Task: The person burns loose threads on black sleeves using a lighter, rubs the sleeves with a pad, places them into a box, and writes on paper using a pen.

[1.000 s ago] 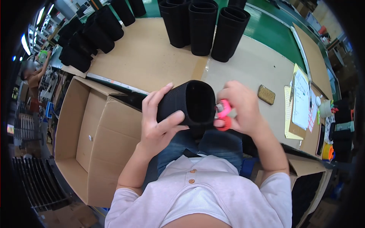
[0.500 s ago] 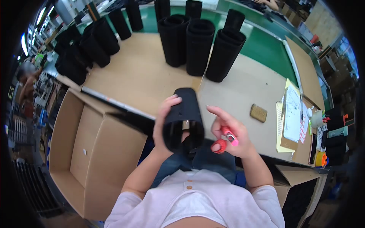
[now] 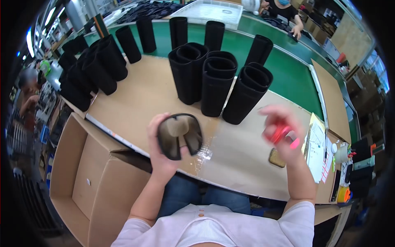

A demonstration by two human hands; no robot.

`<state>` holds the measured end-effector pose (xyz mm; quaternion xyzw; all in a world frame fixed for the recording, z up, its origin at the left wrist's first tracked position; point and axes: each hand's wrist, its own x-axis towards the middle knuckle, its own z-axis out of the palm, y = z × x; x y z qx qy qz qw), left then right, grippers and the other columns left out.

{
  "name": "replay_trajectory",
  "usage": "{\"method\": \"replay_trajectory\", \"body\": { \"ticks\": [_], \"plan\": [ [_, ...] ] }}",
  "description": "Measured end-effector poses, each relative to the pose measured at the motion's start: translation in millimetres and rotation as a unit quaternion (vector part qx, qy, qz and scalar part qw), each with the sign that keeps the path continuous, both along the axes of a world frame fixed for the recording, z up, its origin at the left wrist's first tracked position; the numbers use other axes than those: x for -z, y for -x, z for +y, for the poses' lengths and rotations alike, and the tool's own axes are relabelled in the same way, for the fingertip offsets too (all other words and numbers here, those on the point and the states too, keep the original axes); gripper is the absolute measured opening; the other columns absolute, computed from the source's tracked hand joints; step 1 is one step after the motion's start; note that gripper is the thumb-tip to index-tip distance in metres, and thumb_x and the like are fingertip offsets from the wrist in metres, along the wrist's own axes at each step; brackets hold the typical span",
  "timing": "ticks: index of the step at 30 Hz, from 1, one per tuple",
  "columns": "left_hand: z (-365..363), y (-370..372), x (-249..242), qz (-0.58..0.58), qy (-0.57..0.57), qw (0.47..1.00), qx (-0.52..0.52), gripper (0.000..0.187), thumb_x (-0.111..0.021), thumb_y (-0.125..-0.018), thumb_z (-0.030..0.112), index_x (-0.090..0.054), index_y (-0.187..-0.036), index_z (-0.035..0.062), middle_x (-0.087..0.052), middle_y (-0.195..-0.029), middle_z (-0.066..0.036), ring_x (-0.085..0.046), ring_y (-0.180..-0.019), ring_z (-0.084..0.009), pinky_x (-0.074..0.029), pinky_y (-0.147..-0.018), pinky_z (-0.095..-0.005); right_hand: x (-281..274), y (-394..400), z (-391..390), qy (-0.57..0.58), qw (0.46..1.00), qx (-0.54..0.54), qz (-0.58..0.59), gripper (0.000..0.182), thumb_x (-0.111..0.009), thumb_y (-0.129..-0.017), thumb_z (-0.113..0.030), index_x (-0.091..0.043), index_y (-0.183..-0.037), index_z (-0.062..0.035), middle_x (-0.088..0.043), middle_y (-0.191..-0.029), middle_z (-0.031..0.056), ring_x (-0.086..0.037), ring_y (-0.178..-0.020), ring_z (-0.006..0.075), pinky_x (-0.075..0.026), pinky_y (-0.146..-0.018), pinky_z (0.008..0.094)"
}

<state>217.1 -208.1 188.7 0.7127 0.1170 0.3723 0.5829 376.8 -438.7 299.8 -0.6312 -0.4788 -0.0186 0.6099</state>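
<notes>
My left hand [image 3: 162,162] is wrapped round a hollow black sleeve [image 3: 175,129], whose open end faces me and shows a brownish, shiny inside. Out to the right, my right hand [image 3: 293,153] is smeared by motion and closed on a small red tool with a pink tip [image 3: 281,134]. The exact kind of tool is too blurred to tell. Just below and beside that hand lies a brown block [image 3: 276,158] on the cardboard. Beyond my hands stand black rolled sleeves [image 3: 217,88], upright in a group.
More black rolls [image 3: 98,72] stand at the left. An open cardboard box [image 3: 119,197] is below the table's left edge. Papers [image 3: 314,154] and orange tape [image 3: 343,194] lie at the right. Across the green surface [image 3: 288,74], a person's hand [image 3: 297,31] touches something dark.
My left hand has moved left and turned the sleeve, so its opening faces me more squarely. My right hand, with the red tool, has swung right and away from the sleeve. The view has tilted upward.
</notes>
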Motion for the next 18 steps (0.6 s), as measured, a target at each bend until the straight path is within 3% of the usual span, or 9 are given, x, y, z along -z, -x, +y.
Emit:
{"method": "replay_trajectory", "body": {
  "ticks": [2, 4, 5, 7, 12, 18],
  "plan": [
    [-19.2, -3.0, -23.0, -0.066, -0.157, 0.985, 0.011, 0.066, -0.074, -0.078, 0.016, -0.04, -0.133, 0.0037, -0.047, -0.132, -0.016, -0.039, -0.131, -0.0362, -0.032, -0.11, -0.0437, -2.7, 32.2, 7.5, 0.176, 0.981, -0.061, -0.054, 0.06, -0.069, -0.076, -0.004, -0.051, -0.133, -0.0059, -0.054, -0.069, 0.0004, -0.048, -0.057, 0.0121, -0.038, -0.055, 0.0234],
    [-34.1, 6.2, -23.2, -0.053, -0.157, 0.986, 0.026, 0.063, -0.074, -0.079, 0.015, -0.042, -0.132, 0.0054, -0.044, -0.138, -0.015, -0.036, -0.134, -0.0367, -0.031, -0.112, -0.0448, 2.7, 54.9, 9.7, 0.243, 0.964, -0.103, -0.017, 0.077, -0.074, -0.074, -0.01, -0.04, -0.143, -0.0089, -0.056, -0.07, 0.0015, -0.051, -0.059, 0.0134, -0.039, -0.056, 0.0246],
    [-39.4, 10.5, -21.7, -0.05, -0.154, 0.987, 0.024, 0.063, -0.074, -0.079, 0.015, -0.042, -0.132, 0.0054, -0.044, -0.138, -0.015, -0.036, -0.134, -0.0367, -0.031, -0.112, -0.0448, 4.1, 63.3, 9.2, 0.265, 0.958, -0.099, -0.053, 0.08, -0.075, -0.075, -0.014, -0.037, -0.145, -0.0109, -0.057, -0.072, 0.0015, -0.053, -0.06, 0.0149, -0.04, -0.056, 0.0245],
    [-46.8, 16.9, -13.4, -0.087, -0.084, 0.989, 0.089, 0.063, -0.074, -0.079, 0.012, -0.043, -0.134, 0.0096, -0.042, -0.144, -0.014, -0.034, -0.137, -0.0354, -0.029, -0.114, -0.0458, 11.2, 86.2, 8.9, 0.261, 0.961, -0.067, -0.061, 0.08, -0.076, -0.076, -0.018, -0.036, -0.145, -0.0098, -0.058, -0.074, 0.0018, -0.053, -0.061, 0.015, -0.04, -0.057, 0.0245],
    [-42.3, 20.9, 18.1, -0.167, -0.121, 0.97, 0.125, 0.081, -0.08, -0.074, 0.022, -0.035, -0.141, 0.0085, -0.039, -0.145, -0.014, -0.042, -0.13, -0.032, -0.037, -0.109, -0.0404, 33.6, 126.3, 4.4, 0.217, 0.973, -0.024, -0.072, 0.081, -0.076, -0.076, -0.02, -0.036, -0.145, -0.0077, -0.059, -0.073, 0.0024, -0.052, -0.061, 0.0143, -0.039, -0.057, 0.0229],
    [-46.8, 31.7, 13.6, -0.154, -0.114, 0.974, 0.125, 0.083, -0.081, -0.072, 0.023, -0.036, -0.141, 0.0115, -0.04, -0.145, -0.015, -0.043, -0.13, -0.0315, -0.038, -0.108, -0.0409, 44.6, 144.8, 6.0, 0.178, 0.983, 0.0, -0.039, 0.081, -0.078, -0.075, -0.018, -0.038, -0.145, -0.0077, -0.059, -0.073, 0.0024, -0.052, -0.06, 0.0137, -0.038, -0.056, 0.0226]
  ]
}}
